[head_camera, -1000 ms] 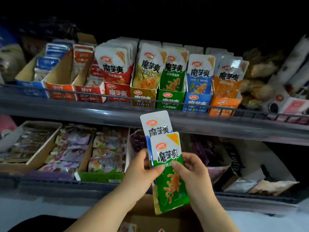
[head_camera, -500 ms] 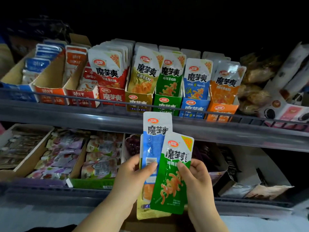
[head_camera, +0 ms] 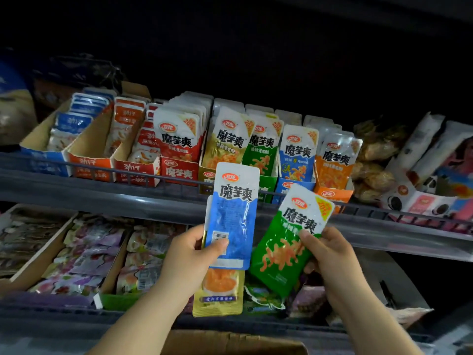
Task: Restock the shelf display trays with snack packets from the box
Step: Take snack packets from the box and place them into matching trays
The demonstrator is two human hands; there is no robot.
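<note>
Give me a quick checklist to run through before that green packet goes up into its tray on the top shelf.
1. Grip on the green packet: ok, the right hand pinches its edge.
2. Packet singled out: ok, it is alone in that hand; the left hand holds the blue packet and the yellow packet.
3. Matching green tray found: ok, in view above the hands.
4. Room in that tray: cannot tell, its back is hidden.
5. Way to the tray: not ok, the blue packet covers part of its front.
6. Packet upright: not ok, it leans right.
</note>
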